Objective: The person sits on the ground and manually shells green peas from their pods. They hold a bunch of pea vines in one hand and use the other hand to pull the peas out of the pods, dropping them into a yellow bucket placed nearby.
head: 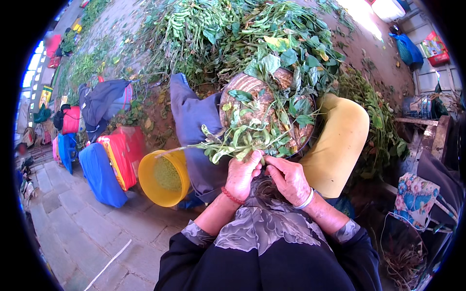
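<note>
My left hand (244,174) is closed on a leafy green bean plant (238,143) with pods, whose bare stem points left over a yellow bucket (184,171). Shelled green beans (166,174) lie inside that bucket. Close by on the right, my right hand (289,178) has thumb and forefinger pinched near the plant's lower end; what lies between them is too small to tell. Beyond both hands, between my knees, sits a round board or basket lid (244,89) with loose leaves and pods on it.
A big heap of bean plants (218,40) lies ahead, more stalks (367,120) at the right. Left stand a blue bag (100,174), a red package (116,156) and a pink bucket (71,120). A flowered cloth (415,196) covers a seat at the right. A white strip (109,263) lies on the paving.
</note>
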`<state>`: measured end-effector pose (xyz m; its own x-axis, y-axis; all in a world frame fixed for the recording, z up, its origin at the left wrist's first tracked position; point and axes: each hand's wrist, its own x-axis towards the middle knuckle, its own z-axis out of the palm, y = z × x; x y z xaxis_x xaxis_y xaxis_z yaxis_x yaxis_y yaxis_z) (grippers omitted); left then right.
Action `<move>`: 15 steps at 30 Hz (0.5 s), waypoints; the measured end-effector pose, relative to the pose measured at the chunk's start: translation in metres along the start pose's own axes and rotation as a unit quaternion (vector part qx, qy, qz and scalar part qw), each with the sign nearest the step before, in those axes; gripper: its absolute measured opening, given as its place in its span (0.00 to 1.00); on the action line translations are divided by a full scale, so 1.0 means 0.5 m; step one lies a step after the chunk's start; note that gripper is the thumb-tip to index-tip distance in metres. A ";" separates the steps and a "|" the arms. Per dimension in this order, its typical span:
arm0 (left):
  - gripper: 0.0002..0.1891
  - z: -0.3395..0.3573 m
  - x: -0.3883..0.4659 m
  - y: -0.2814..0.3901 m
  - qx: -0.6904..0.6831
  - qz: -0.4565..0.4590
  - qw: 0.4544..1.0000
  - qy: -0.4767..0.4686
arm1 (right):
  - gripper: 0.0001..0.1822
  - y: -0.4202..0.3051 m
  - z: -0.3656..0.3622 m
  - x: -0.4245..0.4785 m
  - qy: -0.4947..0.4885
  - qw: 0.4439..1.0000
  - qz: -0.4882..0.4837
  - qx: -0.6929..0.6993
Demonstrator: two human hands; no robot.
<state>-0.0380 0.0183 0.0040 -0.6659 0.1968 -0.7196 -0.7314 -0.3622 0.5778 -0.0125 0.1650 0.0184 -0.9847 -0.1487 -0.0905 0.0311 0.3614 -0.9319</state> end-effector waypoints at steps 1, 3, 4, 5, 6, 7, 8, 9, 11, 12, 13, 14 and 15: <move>0.13 0.003 -0.002 0.001 0.009 0.005 1.000 0.008 | 0.12 -0.010 -0.005 0.001 -0.021 0.998 0.045 0.032; 0.12 0.005 -0.003 0.001 0.022 0.011 1.000 0.016 | 0.12 -0.019 -0.011 0.003 -0.050 0.988 0.115 0.086; 0.12 0.005 -0.002 0.000 0.025 0.012 0.999 0.016 | 0.12 -0.021 -0.013 0.005 -0.056 0.983 0.140 0.107; 0.12 0.004 -0.001 -0.001 0.029 0.012 0.999 0.016 | 0.13 -0.022 -0.015 0.006 -0.063 0.976 0.165 0.129; 0.12 0.004 0.000 -0.002 0.029 0.014 0.999 0.018 | 0.13 -0.024 -0.015 0.008 -0.063 0.977 0.160 0.128; 0.12 0.005 0.002 -0.004 0.028 0.016 0.999 0.020 | 0.13 -0.026 -0.015 0.009 -0.063 0.978 0.156 0.127; 0.12 0.005 0.004 -0.006 0.028 0.017 0.999 0.022 | 0.13 -0.027 -0.015 0.011 -0.062 0.978 0.151 0.126; 0.11 0.004 0.005 -0.008 0.029 0.020 0.999 0.017 | 0.12 -0.019 -0.014 0.011 -0.066 0.978 0.148 0.133; 0.10 -0.005 0.006 -0.009 0.030 0.024 0.999 0.006 | 0.12 0.006 -0.007 0.013 -0.074 0.977 0.140 0.145; 0.10 -0.011 0.008 -0.006 0.022 0.011 0.999 -0.021 | 0.11 0.010 -0.009 0.015 -0.083 0.962 0.168 0.196; 0.10 -0.020 0.010 -0.001 0.013 -0.001 0.999 -0.049 | 0.11 0.012 -0.011 0.018 -0.092 0.945 0.195 0.247; 0.10 -0.025 0.013 0.002 0.005 -0.013 0.997 -0.076 | 0.10 0.015 -0.013 0.020 -0.100 0.924 0.222 0.296; 0.10 -0.030 0.015 0.005 -0.003 -0.023 0.996 -0.090 | 0.10 0.017 -0.014 0.021 -0.109 0.905 0.246 0.330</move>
<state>-0.0427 0.0053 -0.0056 -0.6479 0.3730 -0.6641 -0.7610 -0.3538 0.5438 -0.0239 0.1729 0.0118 -0.7686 -0.3231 -0.5521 0.6234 -0.1847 -0.7598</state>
